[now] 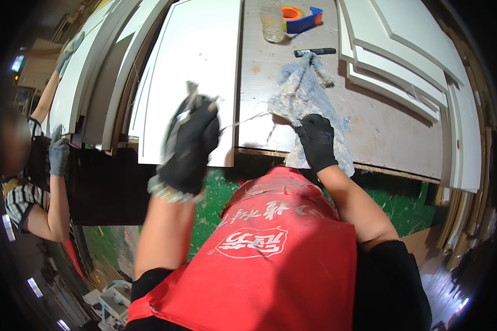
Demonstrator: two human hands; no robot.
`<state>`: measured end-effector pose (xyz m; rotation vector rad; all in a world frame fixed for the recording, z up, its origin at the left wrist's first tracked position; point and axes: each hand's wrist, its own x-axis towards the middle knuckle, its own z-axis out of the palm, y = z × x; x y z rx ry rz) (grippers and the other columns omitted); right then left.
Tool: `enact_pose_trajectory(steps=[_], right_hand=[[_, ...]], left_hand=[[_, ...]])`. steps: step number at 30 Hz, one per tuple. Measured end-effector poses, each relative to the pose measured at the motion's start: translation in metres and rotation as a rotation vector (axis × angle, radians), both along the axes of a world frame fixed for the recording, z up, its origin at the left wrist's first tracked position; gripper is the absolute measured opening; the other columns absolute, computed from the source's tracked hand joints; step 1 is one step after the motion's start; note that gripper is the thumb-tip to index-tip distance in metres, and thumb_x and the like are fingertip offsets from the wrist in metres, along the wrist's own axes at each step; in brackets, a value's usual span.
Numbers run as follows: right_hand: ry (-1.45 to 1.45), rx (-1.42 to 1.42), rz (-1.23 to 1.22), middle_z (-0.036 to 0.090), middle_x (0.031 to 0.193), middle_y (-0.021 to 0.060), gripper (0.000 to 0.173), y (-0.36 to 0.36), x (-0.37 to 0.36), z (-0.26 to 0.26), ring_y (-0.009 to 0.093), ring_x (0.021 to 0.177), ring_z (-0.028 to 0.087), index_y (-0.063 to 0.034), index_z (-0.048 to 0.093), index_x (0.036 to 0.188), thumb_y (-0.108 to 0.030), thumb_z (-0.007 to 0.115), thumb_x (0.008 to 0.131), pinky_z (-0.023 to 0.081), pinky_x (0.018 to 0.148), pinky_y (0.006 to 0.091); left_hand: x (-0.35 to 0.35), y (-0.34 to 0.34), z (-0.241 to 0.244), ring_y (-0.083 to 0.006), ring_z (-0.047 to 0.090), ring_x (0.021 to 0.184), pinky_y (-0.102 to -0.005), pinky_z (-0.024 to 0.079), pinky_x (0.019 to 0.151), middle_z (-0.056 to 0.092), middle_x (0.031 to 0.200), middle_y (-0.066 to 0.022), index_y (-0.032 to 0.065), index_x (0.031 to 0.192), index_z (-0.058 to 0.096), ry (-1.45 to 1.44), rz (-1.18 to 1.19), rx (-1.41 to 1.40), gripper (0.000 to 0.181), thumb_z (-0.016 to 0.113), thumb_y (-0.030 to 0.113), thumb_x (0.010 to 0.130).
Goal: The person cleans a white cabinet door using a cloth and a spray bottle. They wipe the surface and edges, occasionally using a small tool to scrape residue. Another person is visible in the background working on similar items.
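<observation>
My left hand, in a black glove, is blurred over a white panel. Its fingers are closed on a pale scrap, too blurred to name for certain. A thin frayed strand stretches from near this hand to a worn blue-grey rag. The rag lies on the worktable and hangs over its front edge. My right hand, also black-gloved, is closed on the rag near that edge.
A black marker, a clear cup and a blue-and-orange tape dispenser sit farther back on the worktable. White panels are stacked to the right. At left, a person's gloved hand touches upright panels.
</observation>
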<state>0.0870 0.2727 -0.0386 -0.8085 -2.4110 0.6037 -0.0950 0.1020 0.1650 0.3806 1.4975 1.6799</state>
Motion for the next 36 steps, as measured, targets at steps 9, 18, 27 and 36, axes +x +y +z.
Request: enact_pose_trajectory(steps=[9, 18, 27, 36], right_hand=[[-0.01, 0.025, 0.083, 0.059, 0.1, 0.0115, 0.02, -0.002, -0.009, 0.003, 0.034, 0.094, 0.055, -0.0077, 0.064, 0.096, -0.022, 0.065, 0.083, 0.044, 0.084, 0.0454], [0.024, 0.077, 0.331, 0.053, 0.122, 0.0185, 0.07, -0.005, 0.036, 0.03, 0.036, 0.118, 0.049, -0.002, 0.048, 0.127, -0.017, 0.083, 0.068, 0.041, 0.099, 0.045], [0.215, -0.329, -0.038, 0.062, 0.115, 0.0125, 0.015, 0.018, 0.063, 0.083, 0.024, 0.109, 0.057, -0.001, 0.062, 0.103, -0.005, 0.06, 0.089, 0.042, 0.097, 0.0357], [-0.026, -0.344, 0.668, 0.058, 0.09, 0.0135, 0.016, -0.103, -0.097, 0.065, 0.027, 0.085, 0.057, -0.0025, 0.06, 0.101, -0.007, 0.063, 0.087, 0.047, 0.076, 0.0347]], left_hand=[[0.059, -0.449, -0.175, -0.0172, 0.051, 0.064, -0.0297, 0.04, 0.058, 0.058, 0.08, -0.0044, 0.0091, 0.102, 0.06, -0.073, 0.12, -1.022, 0.026, 0.061, 0.032, 0.09], [0.08, -0.554, -0.217, -0.0292, 0.07, 0.069, -0.0447, 0.054, 0.056, 0.069, 0.093, -0.0202, -0.0031, 0.096, 0.068, 0.055, 0.136, -1.681, 0.044, 0.066, 0.04, 0.088], [0.038, -0.405, -0.189, -0.0186, 0.057, 0.058, -0.0329, 0.045, 0.058, 0.069, 0.083, -0.0111, 0.0019, 0.092, 0.07, 0.848, 0.944, -0.998, 0.035, 0.054, 0.032, 0.097], [0.028, -0.121, -0.167, -0.0127, 0.059, 0.055, -0.0265, 0.044, 0.053, 0.067, 0.075, -0.0066, 0.0035, 0.093, 0.061, -0.056, 0.642, -0.136, 0.029, 0.047, 0.027, 0.101]])
